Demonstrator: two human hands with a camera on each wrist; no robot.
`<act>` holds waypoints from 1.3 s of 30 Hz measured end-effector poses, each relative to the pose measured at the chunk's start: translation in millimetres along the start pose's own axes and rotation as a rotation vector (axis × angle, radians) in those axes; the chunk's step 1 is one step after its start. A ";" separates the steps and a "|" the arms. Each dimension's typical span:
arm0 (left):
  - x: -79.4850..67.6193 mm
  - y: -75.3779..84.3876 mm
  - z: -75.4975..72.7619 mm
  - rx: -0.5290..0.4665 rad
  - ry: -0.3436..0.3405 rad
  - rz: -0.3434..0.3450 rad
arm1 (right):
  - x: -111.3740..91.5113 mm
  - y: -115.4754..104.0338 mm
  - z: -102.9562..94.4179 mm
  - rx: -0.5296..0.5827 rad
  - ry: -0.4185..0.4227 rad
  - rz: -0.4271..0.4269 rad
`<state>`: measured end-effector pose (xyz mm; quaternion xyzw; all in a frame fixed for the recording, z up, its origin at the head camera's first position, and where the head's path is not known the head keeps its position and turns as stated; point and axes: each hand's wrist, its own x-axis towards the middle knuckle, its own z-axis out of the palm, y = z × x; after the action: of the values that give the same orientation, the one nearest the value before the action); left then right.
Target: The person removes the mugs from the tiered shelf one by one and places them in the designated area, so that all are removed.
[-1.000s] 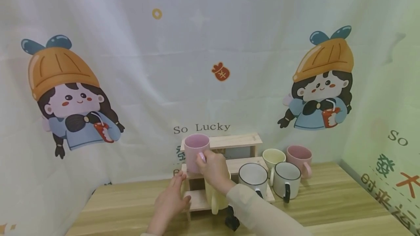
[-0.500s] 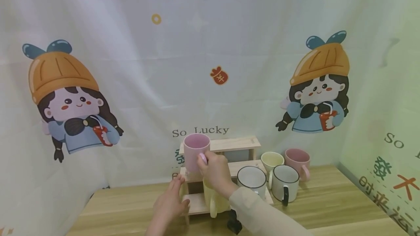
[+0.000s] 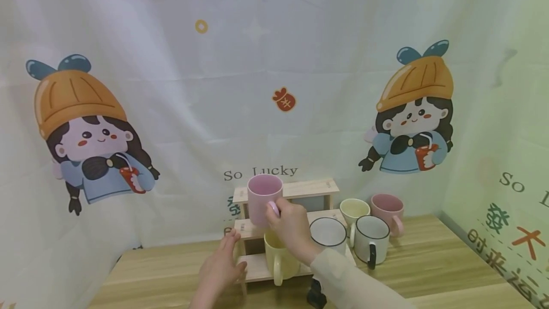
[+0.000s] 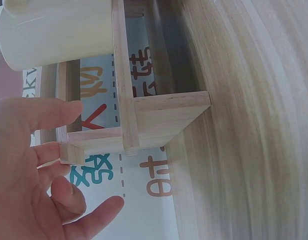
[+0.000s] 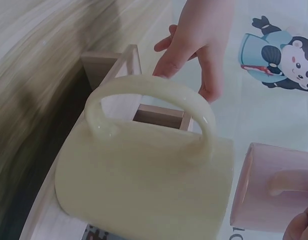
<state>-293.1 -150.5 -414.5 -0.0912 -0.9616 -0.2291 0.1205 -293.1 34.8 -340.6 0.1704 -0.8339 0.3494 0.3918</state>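
My right hand (image 3: pixel 293 228) grips the handle of a pink mug (image 3: pixel 259 206), held upright at the left part of the rack's middle tier. Whether its base touches the board cannot be told. The stepped wooden rack (image 3: pixel 313 188) has my left hand (image 3: pixel 220 267) at its left end, fingers extended, fingertips touching the end of the middle board. A pale yellow mug (image 5: pixel 144 175) stands on the lowest tier, below the pink mug, its handle facing forward. To its right is a white mug with a black rim (image 3: pixel 328 232), partly hidden by my right forearm.
On the wooden table (image 3: pixel 150 271), right of the rack, stand another black-rimmed white mug (image 3: pixel 363 242), a pale yellow cup (image 3: pixel 353 210) and a darker pink mug (image 3: pixel 387 210). A printed cloth (image 3: pixel 240 123) hangs behind and along the sides.
My right hand has shifted the pink mug slightly to the right along the rack, uncovering more of the yellow mug below. My left hand has stayed at the rack's end.
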 end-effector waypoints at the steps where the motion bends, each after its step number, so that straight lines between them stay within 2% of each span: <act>1: -0.1 0.2 -0.2 0.000 0.001 0.000 | -0.3 1.1 -1.4 -0.002 0.012 -0.008; 9: -0.6 0.6 0.0 -0.003 0.010 0.005 | 0.2 7.0 -17.0 0.008 0.030 -0.009; 20: 0.0 -1.6 3.2 -0.002 0.018 0.016 | 5.3 28.7 -43.3 -0.062 0.112 -0.099; 25: 0.5 -0.9 2.5 0.007 0.017 0.022 | 4.1 39.1 -55.1 -0.069 0.119 -0.049; 30: -0.1 1.2 1.6 0.010 0.017 0.023 | 1.8 49.8 -70.8 -0.100 0.081 0.054; 33: -0.7 1.1 0.7 0.013 0.016 0.020 | 0.9 56.7 -80.1 -0.128 0.071 0.086; 35: -0.9 1.2 0.3 0.017 0.015 0.020 | -0.2 63.0 -86.1 -0.155 0.088 0.071; 39: -0.1 1.6 0.0 0.012 0.009 0.016 | -1.5 76.9 -97.3 -0.203 0.163 -0.011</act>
<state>-292.6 -149.2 -413.8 -0.0973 -0.9617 -0.2227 0.1270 -283.0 158.2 -332.6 0.1056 -0.8294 0.2738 0.4754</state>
